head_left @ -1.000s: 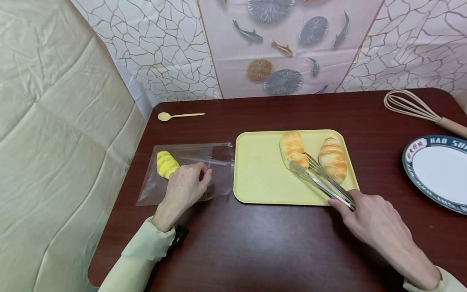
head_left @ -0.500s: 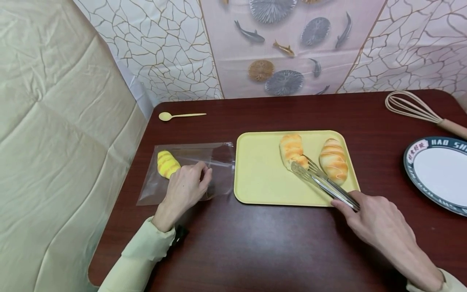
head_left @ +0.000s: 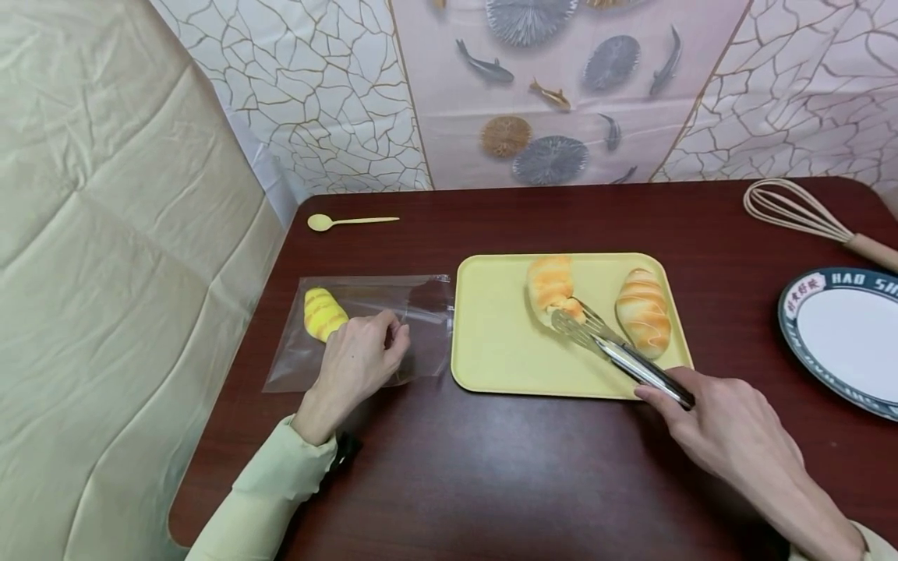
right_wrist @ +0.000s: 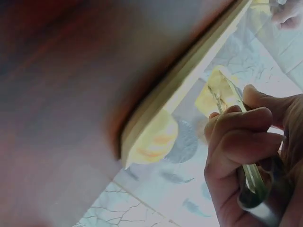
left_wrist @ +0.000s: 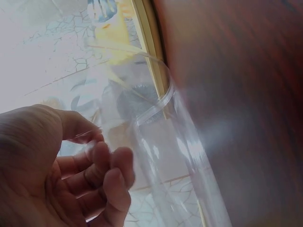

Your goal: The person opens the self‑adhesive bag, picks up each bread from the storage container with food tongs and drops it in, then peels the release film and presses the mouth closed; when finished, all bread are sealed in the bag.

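My right hand (head_left: 733, 428) grips metal tongs (head_left: 641, 370), fingers wrapped round their handles in the right wrist view. The tongs' slotted tips clasp the near end of an orange-topped bread roll (head_left: 550, 279) over the yellow tray (head_left: 501, 351). An oval bread (head_left: 643, 312) with pale stripes lies at the tray's right side. At left, my left hand (head_left: 359, 351) pinches the edge of a clear plastic bag (left_wrist: 161, 142) between thumb and fingers. Inside this bag is a yellow striped bread (head_left: 324, 313), partly covered by the hand. The bag's mouth faces the tray.
A pale yellow spoon (head_left: 351, 221) lies at the back left of the dark red table (head_left: 505, 467). On the right are a whisk (head_left: 800, 210) and a green-rimmed plate (head_left: 859, 335). Patterned cloth (head_left: 337, 101) hangs behind, and a padded panel (head_left: 105, 273) flanks the left.
The tongs' arms have drawn closer together on the bread roll. The roll has shifted slightly left and tilted on the tray. My left hand stays in place at the bag.
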Motion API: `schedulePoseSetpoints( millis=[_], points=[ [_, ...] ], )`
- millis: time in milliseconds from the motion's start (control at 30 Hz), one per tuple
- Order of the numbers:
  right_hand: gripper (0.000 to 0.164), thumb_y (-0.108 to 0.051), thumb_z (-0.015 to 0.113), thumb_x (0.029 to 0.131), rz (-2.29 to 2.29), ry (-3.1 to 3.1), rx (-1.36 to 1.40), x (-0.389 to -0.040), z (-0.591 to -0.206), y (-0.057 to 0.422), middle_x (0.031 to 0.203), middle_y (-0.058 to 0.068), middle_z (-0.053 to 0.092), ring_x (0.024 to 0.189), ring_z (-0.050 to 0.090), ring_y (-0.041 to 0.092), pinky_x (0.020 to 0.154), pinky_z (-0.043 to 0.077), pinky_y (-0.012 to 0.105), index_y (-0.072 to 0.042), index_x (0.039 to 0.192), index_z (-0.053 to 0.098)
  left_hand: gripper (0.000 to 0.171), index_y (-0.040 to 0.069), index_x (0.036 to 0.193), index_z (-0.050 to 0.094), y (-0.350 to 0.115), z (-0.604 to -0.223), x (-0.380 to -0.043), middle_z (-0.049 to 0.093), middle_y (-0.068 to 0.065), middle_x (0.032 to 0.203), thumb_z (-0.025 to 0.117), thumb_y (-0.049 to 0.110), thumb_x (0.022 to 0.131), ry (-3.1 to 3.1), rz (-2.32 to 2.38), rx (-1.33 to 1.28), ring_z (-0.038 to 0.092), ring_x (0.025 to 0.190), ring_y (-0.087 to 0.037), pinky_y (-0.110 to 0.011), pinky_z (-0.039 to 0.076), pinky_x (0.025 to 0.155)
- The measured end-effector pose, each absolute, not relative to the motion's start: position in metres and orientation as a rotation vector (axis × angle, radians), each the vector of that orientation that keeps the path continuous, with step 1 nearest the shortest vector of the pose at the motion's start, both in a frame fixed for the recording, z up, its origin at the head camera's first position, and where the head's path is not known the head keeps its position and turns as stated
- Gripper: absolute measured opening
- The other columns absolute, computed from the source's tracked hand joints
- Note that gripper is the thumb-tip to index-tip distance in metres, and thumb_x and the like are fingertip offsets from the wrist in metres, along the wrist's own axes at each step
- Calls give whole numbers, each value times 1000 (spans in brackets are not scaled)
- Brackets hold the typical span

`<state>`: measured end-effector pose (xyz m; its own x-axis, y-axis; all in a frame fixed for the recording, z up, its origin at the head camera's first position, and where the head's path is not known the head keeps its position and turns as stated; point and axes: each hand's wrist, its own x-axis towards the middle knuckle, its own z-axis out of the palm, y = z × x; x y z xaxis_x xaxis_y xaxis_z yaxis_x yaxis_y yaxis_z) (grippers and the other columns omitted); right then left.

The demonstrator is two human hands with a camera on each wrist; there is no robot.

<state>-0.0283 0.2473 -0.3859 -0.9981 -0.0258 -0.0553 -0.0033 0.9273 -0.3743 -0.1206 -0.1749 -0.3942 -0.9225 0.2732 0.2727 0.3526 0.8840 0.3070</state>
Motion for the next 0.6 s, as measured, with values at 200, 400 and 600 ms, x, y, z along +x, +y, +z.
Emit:
schedulePoseSetpoints(
  millis=[200, 400, 600],
  points=[
    [25, -47, 76, 100, -583, 3044, -174, -28, -379, 233, 56, -7, 44, 62, 52, 18, 57, 37, 37, -22, 104, 74, 26, 14, 73, 58, -177, -396, -117, 49, 2, 56, 70, 15, 97, -2825, -534, -478, 45, 49, -14, -28, 34, 46],
    [23, -48, 79, 98, -609, 3021, -301, -37, -369, 214, 57, -10, 42, 61, 48, 13, 58, 36, 33, -28, 89, 69, 27, 14, 73, 59, -176, -394, -119, 50, 2, 56, 70, 15, 98, -2824, -532, -486, 45, 49, -13, -28, 34, 46],
    [28, -47, 78, 98, -609, 2983, -491, -55, -364, 194, 57, -14, 41, 61, 45, 6, 59, 38, 28, -30, 82, 63, 25, 14, 74, 60, -175, -392, -121, 52, 2, 57, 71, 15, 97, -2819, -499, -482, 48, 50, -15, -29, 35, 46]
  ],
)
